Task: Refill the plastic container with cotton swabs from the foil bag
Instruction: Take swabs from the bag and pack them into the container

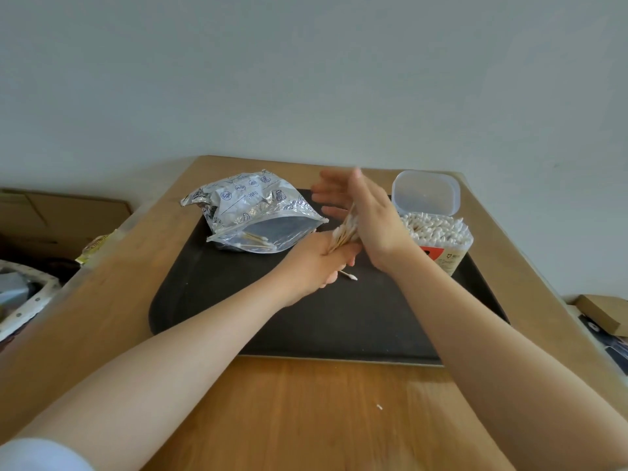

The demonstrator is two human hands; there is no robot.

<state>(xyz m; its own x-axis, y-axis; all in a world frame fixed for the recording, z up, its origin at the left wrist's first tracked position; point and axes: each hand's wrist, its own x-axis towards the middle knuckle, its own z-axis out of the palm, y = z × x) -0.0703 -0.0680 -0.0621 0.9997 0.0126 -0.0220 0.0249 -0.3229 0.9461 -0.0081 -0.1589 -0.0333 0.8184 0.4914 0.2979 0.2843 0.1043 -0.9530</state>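
Foil, silver and crinkled: the foil bag [253,212] lies on its side at the far left of the black tray [339,321], mouth gaping toward the tray's middle, a few swabs visible just inside the opening. Tray sits on a wooden tabletop [306,413].

Left hand [326,260] over the tray's centre, palm up, fingers curled round the lower end of a bundle of cotton swabs [346,231]. The bundle stands tilted, cotton tips fanning upward out of the grip.

Right hand [370,219] just right of the bundle, fingers straight and held together, flat against the bundle's side; fingertips blurred, so exact contact along the top is hard to read.

One loose swab [348,275] lies on the tray directly beneath the left hand.

Plastic container [441,243] stands at the tray's far right corner, hinged lid [425,192] tipped up and back, already packed with upright swabs to the rim. It sits near the right wrist, apart from the held bundle.
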